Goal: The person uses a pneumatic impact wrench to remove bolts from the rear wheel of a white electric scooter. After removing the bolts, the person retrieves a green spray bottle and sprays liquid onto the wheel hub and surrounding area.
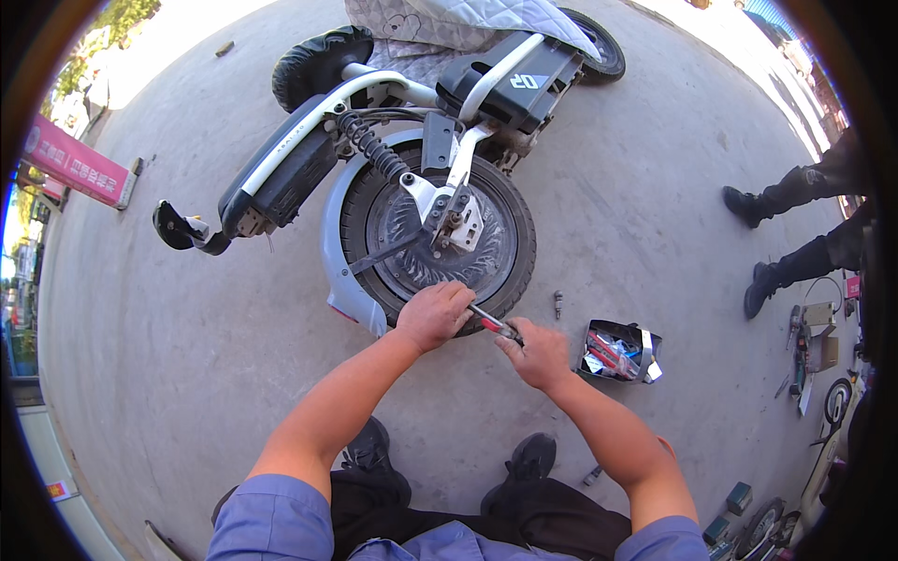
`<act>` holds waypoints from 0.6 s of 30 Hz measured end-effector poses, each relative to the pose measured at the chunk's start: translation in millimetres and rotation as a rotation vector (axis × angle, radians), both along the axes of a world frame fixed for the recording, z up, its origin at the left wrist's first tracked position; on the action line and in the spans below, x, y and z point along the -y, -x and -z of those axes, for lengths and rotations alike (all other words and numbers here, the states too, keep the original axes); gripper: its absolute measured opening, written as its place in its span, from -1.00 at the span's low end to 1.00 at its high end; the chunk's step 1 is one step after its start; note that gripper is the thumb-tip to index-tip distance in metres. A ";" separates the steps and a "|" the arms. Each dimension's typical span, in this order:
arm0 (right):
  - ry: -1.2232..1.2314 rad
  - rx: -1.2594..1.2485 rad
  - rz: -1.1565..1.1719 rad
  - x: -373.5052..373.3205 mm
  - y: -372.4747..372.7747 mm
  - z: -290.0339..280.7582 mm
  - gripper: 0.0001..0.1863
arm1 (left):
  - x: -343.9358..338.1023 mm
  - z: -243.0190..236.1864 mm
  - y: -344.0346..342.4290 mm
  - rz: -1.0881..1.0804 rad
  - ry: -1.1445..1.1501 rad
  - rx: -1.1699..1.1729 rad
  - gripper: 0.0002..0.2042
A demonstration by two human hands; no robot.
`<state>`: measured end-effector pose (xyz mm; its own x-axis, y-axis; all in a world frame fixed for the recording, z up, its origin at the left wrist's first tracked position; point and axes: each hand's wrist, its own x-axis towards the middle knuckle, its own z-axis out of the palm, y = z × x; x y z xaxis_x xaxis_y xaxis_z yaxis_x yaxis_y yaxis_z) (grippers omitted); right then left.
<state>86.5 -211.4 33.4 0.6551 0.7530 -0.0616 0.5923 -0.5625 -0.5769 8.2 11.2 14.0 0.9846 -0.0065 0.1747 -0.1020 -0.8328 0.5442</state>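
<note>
An electric scooter [468, 150] lies on its side, its wheel [374, 243] facing up in front of me. Over the tyre's near edge, my left hand [434, 316] is closed around the far end of a metal hand tool [490, 322] with a red part. My right hand [537, 353], just right of the tyre, is wrapped round the tool's near end. The fingers cover both ends, so its exact kind cannot be made out. Above the hands are the wheel hub and a silver bracket [463, 229]; a black coil-spring shock absorber [369, 145] runs beside them.
An open box [619, 352] of tools and packets stands right of my hands, near a small metal part [558, 305]. Another person's black shoes [762, 288] are at the right. A pink sign [79, 164] stands left. A quilted cover [449, 23] lies over the scooter's far end.
</note>
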 end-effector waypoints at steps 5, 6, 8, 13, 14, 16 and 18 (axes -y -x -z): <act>-0.038 -0.125 0.093 -1.2 2.0 7.5 -0.65 | 0.8 2.6 0.4 -0.012 -0.005 0.012 -0.76; -0.040 -0.143 0.103 -1.2 1.7 8.8 -0.63 | 0.7 2.4 0.4 -0.012 -0.005 0.006 -0.76; -0.044 -0.177 0.123 -1.1 1.2 10.8 -0.61 | 0.6 1.9 0.3 -0.013 -0.006 -0.001 -0.76; -0.051 -0.346 0.231 -3.7 4.3 13.1 -0.56 | 0.4 2.8 -0.2 -0.014 0.006 0.018 -0.76; -0.050 -0.395 0.259 -4.5 4.7 14.5 -0.56 | -0.2 3.2 0.4 -0.017 0.004 0.012 -0.76; -0.059 -0.442 0.279 -4.1 3.8 19.2 -0.54 | 0.7 3.3 -0.1 -0.020 0.003 0.002 -0.76; -0.061 -0.497 0.295 -4.3 2.8 21.1 -0.54 | 1.1 2.9 -0.6 -0.018 0.001 0.001 -0.76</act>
<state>83.6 -207.1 12.3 0.7413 0.5546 -0.3780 0.0648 -0.6197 -0.7821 8.8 10.1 11.0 0.9844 0.0110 0.1753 -0.0877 -0.8341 0.5446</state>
